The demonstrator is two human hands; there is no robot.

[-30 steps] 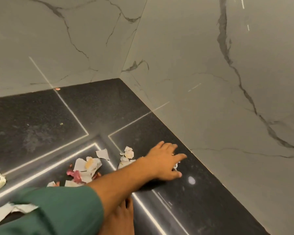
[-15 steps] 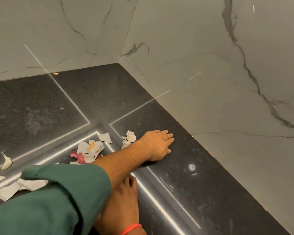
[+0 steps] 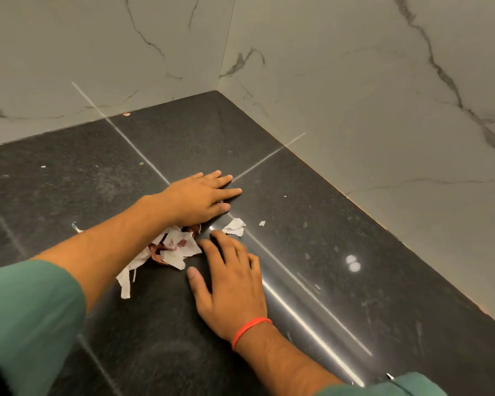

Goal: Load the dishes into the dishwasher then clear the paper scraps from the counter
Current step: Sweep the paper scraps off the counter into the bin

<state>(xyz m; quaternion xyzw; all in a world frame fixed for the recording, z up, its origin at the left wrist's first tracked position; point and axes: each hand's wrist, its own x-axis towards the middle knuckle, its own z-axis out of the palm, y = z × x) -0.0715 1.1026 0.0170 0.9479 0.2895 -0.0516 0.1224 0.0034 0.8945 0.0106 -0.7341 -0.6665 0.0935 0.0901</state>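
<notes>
both hands lie flat on the dark stone counter (image 3: 340,224) near the middle of the frame. the left hand (image 3: 196,200) reaches in from the lower left, palm down, fingers straight and close together, pointing toward the right; it holds nothing, and its heel rests against the top of the pile of paper scraps (image 3: 172,250). the right hand (image 3: 230,284) comes up from the lower right, palm down, fingers spread a little and relaxed, thumb out to the left; it grips nothing either, and its fingertips sit just beside the right edge of the pile. the pile is bunched between the two hands, white torn pieces mixed with some reddish-brown ones, with a long white strip (image 3: 125,281) trailing toward the lower left. one larger white scrap (image 3: 235,226) lies just right of the pile, close to the right hand's fingertips, and a tiny scrap (image 3: 262,223) sits a bit further right. a small pale bit (image 3: 75,227) lies on the counter just above the left forearm. a red band (image 3: 250,330) circles the right wrist. green sleeves (image 3: 26,315) show at the lower left and the lower right corner. marble walls (image 3: 383,95) meet in a corner at the upper centre of the frame.
</notes>
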